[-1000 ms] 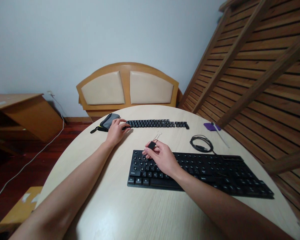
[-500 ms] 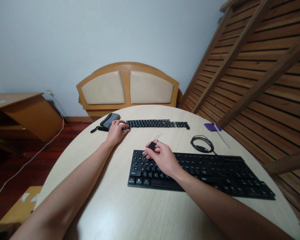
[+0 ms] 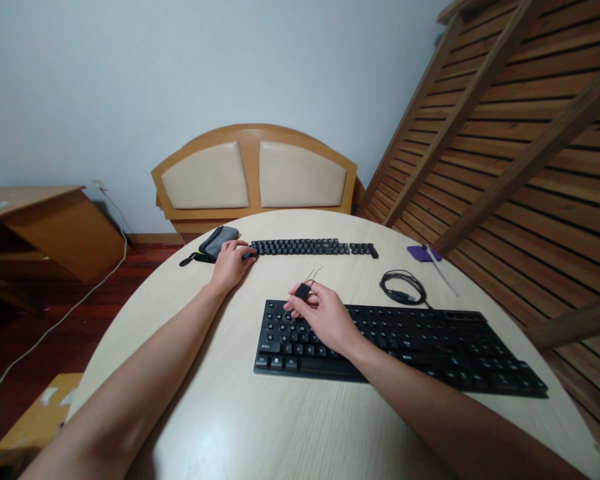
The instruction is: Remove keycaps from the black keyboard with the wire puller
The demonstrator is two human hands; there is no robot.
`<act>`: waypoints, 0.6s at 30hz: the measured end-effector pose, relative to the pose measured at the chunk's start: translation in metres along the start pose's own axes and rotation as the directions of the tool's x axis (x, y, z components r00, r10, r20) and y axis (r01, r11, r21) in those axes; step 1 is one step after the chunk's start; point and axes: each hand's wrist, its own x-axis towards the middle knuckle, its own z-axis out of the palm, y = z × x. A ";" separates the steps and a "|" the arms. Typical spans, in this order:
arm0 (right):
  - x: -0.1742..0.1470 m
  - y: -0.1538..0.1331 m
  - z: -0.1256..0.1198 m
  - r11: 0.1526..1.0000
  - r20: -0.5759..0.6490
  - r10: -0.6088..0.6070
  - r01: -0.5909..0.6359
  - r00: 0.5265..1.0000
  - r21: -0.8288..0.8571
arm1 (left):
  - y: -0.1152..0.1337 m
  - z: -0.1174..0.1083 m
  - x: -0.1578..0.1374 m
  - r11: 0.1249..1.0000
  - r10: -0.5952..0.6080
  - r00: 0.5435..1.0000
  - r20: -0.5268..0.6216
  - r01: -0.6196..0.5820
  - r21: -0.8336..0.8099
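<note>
My left hand rests at the left end of the rows of loose black keycaps. Its fingers close around a dark keycap there, partly hidden by them. A wire keycap puller with a black handle is in my right hand, its wire prongs pointing away from me. That hand hovers over the left part of a black keyboard. Some upper-left key positions show bare switch posts, while lettered and modifier keys sit lower down. My right forearm covers part of the keyboard.
A grey zip pouch lies left of the keycaps. Right of centre is a coiled black USB cable. A purple item with a thin pale stick sits near the right edge of the round table.
My left hand has shifted very slightly left with its fingers at the dark keycap. The right hand and the puller stay where they were over the keyboard.
</note>
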 end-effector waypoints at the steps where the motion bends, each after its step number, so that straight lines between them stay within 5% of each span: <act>1: 0.000 0.000 0.000 1.000 0.001 0.000 0.000 1.000 -0.002 | 0.003 -0.002 0.000 1.000 0.000 1.000 -0.001 0.000 -0.011; 5: -0.001 -0.003 0.000 1.000 0.012 -0.008 0.008 1.000 -0.019 | 0.023 -0.014 -0.003 0.996 0.028 0.999 0.025 -0.026 -0.090; 9: -0.003 -0.006 0.000 0.998 0.046 -0.027 0.029 0.999 -0.047 | 0.053 -0.035 -0.004 0.926 0.137 0.947 0.290 -0.018 -0.376; 11: -0.004 -0.007 0.000 0.997 0.058 -0.033 0.037 0.998 -0.062 | 0.067 -0.047 -0.005 0.845 0.272 0.811 0.518 0.056 -0.531; 14: -0.005 -0.009 -0.001 0.994 0.075 -0.040 0.048 0.996 -0.098 | 0.083 -0.062 -0.007 0.784 0.405 0.618 0.674 0.144 -0.604; 18: -0.007 -0.009 -0.002 0.983 0.092 -0.036 0.052 0.995 -0.179 | 0.099 -0.075 -0.011 0.812 0.431 0.505 0.748 0.145 -0.566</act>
